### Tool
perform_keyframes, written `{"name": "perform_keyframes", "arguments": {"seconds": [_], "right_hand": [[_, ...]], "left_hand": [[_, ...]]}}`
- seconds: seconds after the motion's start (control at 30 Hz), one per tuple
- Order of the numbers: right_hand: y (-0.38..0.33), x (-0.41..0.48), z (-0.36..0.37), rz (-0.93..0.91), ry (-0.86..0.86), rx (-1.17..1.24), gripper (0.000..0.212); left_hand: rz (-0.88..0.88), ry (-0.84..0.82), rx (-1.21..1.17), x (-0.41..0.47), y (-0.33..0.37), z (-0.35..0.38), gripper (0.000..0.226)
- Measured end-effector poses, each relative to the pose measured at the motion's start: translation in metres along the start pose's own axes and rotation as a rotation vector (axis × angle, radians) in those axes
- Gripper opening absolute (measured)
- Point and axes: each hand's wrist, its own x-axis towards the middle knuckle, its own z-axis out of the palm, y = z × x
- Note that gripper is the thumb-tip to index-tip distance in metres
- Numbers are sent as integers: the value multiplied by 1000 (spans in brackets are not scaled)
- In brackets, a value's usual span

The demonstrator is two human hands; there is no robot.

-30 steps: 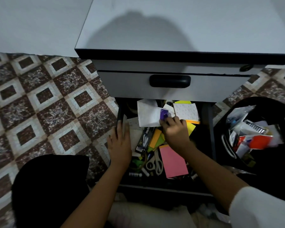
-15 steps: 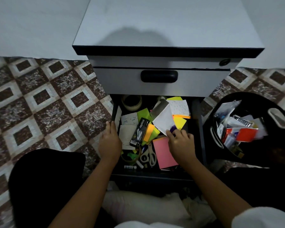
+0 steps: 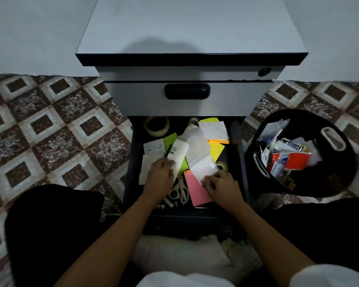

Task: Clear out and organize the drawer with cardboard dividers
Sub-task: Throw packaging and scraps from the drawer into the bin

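Observation:
The lower drawer point(image 3: 133, 162) of a white cabinet is pulled open and full of stationery. My left hand point(image 3: 161, 175) grips a small white box point(image 3: 177, 155) with a barcode, tilted up over green and white notes. My right hand point(image 3: 221, 186) pinches the near edge of a clear plastic bag point(image 3: 199, 154) that lies over yellow notes point(image 3: 217, 151). A pink note pad point(image 3: 195, 190) lies between my wrists, with scissors point(image 3: 181, 192) beside it. A tape roll point(image 3: 156, 126) sits at the drawer's back left.
A black tub point(image 3: 333, 139) holding several packets and papers stands on the patterned floor right of the drawer. The closed upper drawer with a black handle point(image 3: 187, 91) overhangs the open one. A small tape roll point(image 3: 222, 165) sits by my right hand.
My left hand left the drawer's left wall and took hold of the white box. My right hand shifted to the plastic bag. The camera view moved back and centred on the cabinet.

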Motion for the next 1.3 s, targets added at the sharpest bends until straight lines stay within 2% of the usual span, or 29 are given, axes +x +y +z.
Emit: {"name": "perform_keyframes", "arguments": {"seconds": [0.07, 0.17, 0.27, 0.33, 0.4, 0.5, 0.63, 0.73, 0.87, 0.97, 1.17, 1.3], "right_hand": [[-5, 7, -2, -22, 150, 137, 41], [-6, 25, -6, -37, 237, 207, 45], [-8, 44, -10, -7, 77, 210, 67], [-9, 53, -9, -29, 17, 211, 73], [-9, 58, -9, -28, -8, 181, 70], [-5, 56, -7, -43, 17, 170, 53], [9, 46, -17, -16, 177, 279, 28], [17, 38, -34, -12, 307, 464, 18], [12, 24, -74, 42, 231, 725, 6], [6, 21, -87, 47, 196, 848, 8], [0, 21, -71, 133, 118, 886, 24], [-7, 18, -61, 125, 61, 925, 22]], "left_hand": [[-120, 47, 15, 8, -2, -5, 44], [-350, -85, -134, 23, -2, -8, 59], [-405, -161, -240, 31, -2, -4, 66], [-420, -163, -245, 33, -1, -2, 64], [-419, -174, -230, 35, -1, 1, 59], [-433, -189, -234, 36, 2, 3, 49], [-431, -155, -303, 36, 4, 1, 47], [-449, -93, -422, 33, 6, -3, 45], [-446, -19, -596, 29, 15, -15, 44], [-423, 3, -734, 27, 23, -27, 41], [-412, 66, -909, 21, 32, -38, 32], [-392, 0, -1022, 11, 40, -37, 25]]}}
